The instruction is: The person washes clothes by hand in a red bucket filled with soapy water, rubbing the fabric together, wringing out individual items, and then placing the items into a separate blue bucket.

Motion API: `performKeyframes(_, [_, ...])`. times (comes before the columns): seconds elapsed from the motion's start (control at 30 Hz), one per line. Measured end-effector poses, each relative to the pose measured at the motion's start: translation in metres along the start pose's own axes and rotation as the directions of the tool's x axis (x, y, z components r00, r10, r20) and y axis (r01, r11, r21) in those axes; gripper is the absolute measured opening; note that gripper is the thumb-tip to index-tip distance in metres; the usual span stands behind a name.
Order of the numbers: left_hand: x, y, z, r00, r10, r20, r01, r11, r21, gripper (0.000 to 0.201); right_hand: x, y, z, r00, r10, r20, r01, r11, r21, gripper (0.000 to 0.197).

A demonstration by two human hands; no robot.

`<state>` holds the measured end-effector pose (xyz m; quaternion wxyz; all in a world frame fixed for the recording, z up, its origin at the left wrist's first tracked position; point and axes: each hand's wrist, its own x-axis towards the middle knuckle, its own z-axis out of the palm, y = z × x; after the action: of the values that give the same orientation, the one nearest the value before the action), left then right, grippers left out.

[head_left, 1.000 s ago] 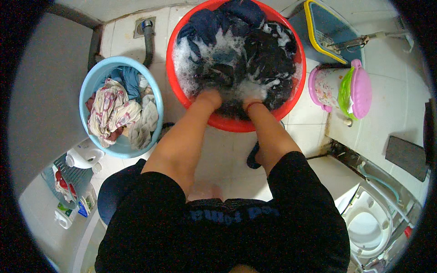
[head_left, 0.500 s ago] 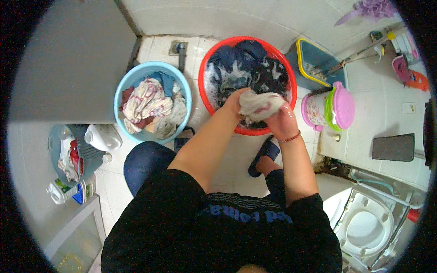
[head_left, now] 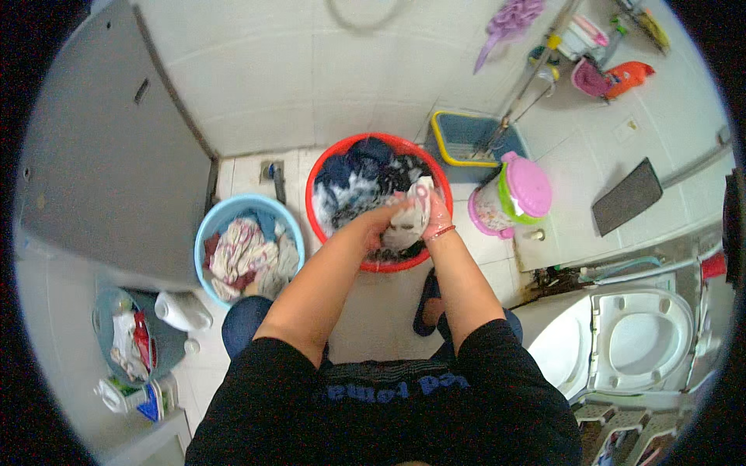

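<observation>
Over the near side of a red basin (head_left: 310,203), I hold a wet, off-white cloth (head_left: 409,224) with pinkish-red marks. My left hand (head_left: 379,225) is closed on its left side, its fingers slightly smeared and partly behind the fabric. On the other side, my right hand (head_left: 439,218), wet and with a red bracelet at the wrist, grips the cloth too. Dark clothes (head_left: 342,172) soak in foamy water beneath. To the left stands a light blue basin (head_left: 200,247), holding a patterned cream garment (head_left: 239,247) among other clothes.
A grey-blue mop bucket (head_left: 466,161) with a yellow rim and a pink-lidded bin (head_left: 528,189) stand right of the red basin. A toilet (head_left: 645,342) is at lower right. At far left are a basket (head_left: 167,342) with clothes and a white bottle (head_left: 184,312).
My view has tilted up, showing more wall. The cloth has been turned from lying across my hands to hanging more upright between them, with its upper end near my right hand.
</observation>
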<state>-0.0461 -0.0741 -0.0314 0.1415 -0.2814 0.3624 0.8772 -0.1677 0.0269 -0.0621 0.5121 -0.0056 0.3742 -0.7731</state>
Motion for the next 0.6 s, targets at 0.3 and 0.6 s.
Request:
performKeyframes(0.3, [-0.031, 0.033, 0.050, 0.846, 0.478, 0.236, -0.185, -0.152, 0.971, 0.034, 0.015, -0.060, 0.040, 0.993, -0.013, 0.116, 0.078, 0.816, -0.573, 0.009])
performKeyframes(0.6, [-0.076, 0.055, 0.047, 0.699, 0.700, 0.145, 0.188, -0.375, 0.908, 0.025, -0.001, -0.046, 0.129, 0.764, -0.631, 0.136, 0.009, -0.200, -0.980, 0.034])
